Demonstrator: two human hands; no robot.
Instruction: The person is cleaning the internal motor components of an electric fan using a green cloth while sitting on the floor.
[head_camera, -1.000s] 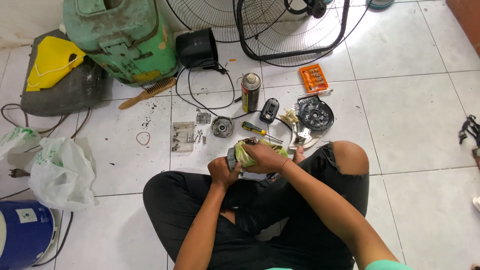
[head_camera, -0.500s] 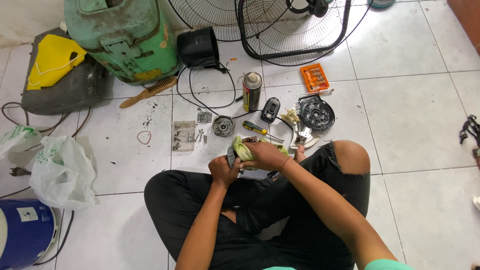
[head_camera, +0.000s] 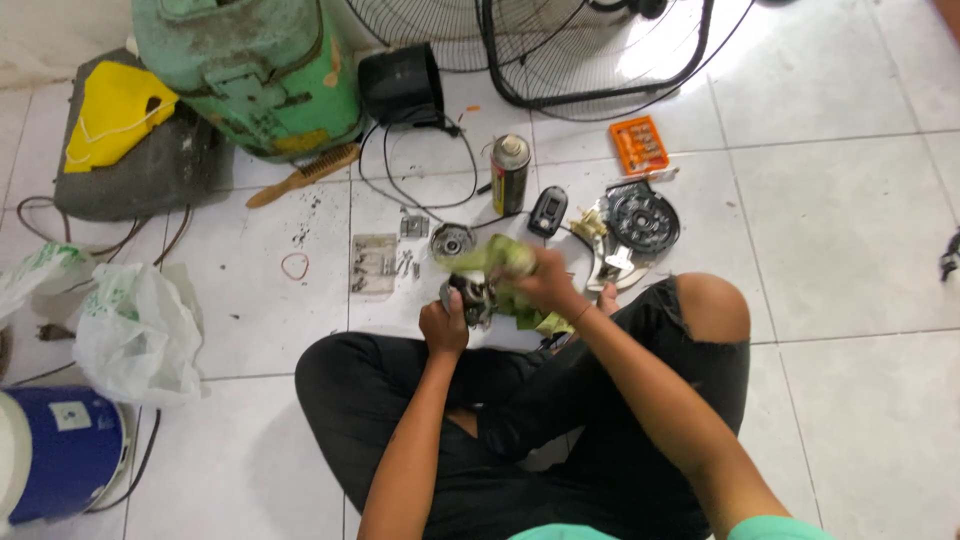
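Head view: person sits cross-legged on the white tiled floor (head_camera: 850, 230), left hand (head_camera: 443, 325) clamped on a small dark metal motor part (head_camera: 468, 297) to steady it over the lap, right hand (head_camera: 545, 280) closed on a crumpled green rag (head_camera: 500, 262) pressed against that part, likely wiping. Just beyond the part: grey-and-red spray can (head_camera: 510, 172), round black fan housing (head_camera: 640, 215), orange bit case (head_camera: 639, 144), all within reach.

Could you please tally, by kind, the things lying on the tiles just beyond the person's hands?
Spray can: 1
Orange bit case: 1
Wooden-handled brush: 1
Black round fan part: 1
Small round metal part: 1
Rubber band: 1
Total: 6
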